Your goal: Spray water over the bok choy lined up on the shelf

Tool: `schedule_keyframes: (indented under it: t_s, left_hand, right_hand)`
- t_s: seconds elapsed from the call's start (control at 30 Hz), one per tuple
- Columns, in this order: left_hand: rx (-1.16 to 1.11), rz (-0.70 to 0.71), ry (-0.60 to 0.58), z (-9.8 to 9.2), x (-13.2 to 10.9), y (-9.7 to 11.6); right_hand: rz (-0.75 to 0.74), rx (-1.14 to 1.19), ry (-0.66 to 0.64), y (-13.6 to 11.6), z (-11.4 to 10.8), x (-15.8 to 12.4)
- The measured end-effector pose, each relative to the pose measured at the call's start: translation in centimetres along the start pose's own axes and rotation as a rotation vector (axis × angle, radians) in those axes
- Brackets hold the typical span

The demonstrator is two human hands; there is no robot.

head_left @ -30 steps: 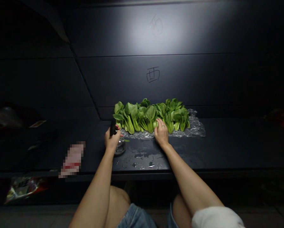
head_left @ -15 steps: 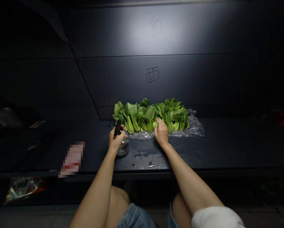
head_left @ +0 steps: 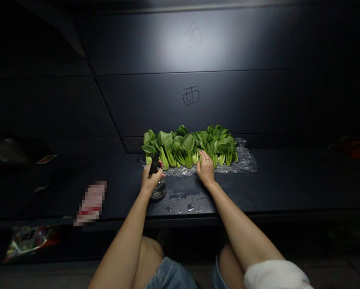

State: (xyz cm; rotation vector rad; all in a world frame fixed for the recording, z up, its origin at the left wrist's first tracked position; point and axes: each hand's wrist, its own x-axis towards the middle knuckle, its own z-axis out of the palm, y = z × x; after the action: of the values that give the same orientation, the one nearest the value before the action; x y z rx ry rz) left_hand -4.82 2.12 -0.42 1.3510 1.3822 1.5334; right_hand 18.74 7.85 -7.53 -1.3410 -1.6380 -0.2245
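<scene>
My left hand (head_left: 151,176) is closed round the neck of a clear spray bottle (head_left: 158,190) with a black trigger head. The bottle stands at the left, in front of the greens, and the hand hides part of it. Several heads of green bok choy (head_left: 187,148) stand side by side in a row, leaves up and pale stems toward me. My right hand (head_left: 206,166) is at the stems right of the row's middle, its fingers curled on one bok choy. Crinkled clear plastic film (head_left: 246,158) lies under the row and sticks out at the right.
Water drops wet the dark shelf (head_left: 273,184) near its front edge. A dark back panel (head_left: 137,100) with a handwritten mark rises behind the greens. A pixelated pinkish item (head_left: 92,202) lies at the left edge. Below left is a shiny printed packet (head_left: 29,241).
My left hand and the spray bottle have shifted slightly right, and the trigger head leans more to the right. My right hand stays at the same stems. The view has moved slightly.
</scene>
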Motion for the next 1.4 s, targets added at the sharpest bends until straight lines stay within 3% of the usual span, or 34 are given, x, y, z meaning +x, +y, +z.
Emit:
schedule_keyframes:
  t_s: [0.27, 0.77, 1.4]
  left_hand:
    - [0.014, 0.000, -0.030, 0.6, -0.1, -0.1]
    - [0.043, 0.068, -0.188, 4.3, -0.8, -0.7]
    - [0.078, 0.103, -0.207, 6.8, -1.0, -0.9]
  right_hand:
    - [0.011, -0.012, -0.010, 0.1, -0.3, 0.1]
    - [0.042, -0.034, 0.003, 0.9, -1.4, 0.2]
    - [0.040, -0.043, 0.051, 2.1, -3.1, 0.4]
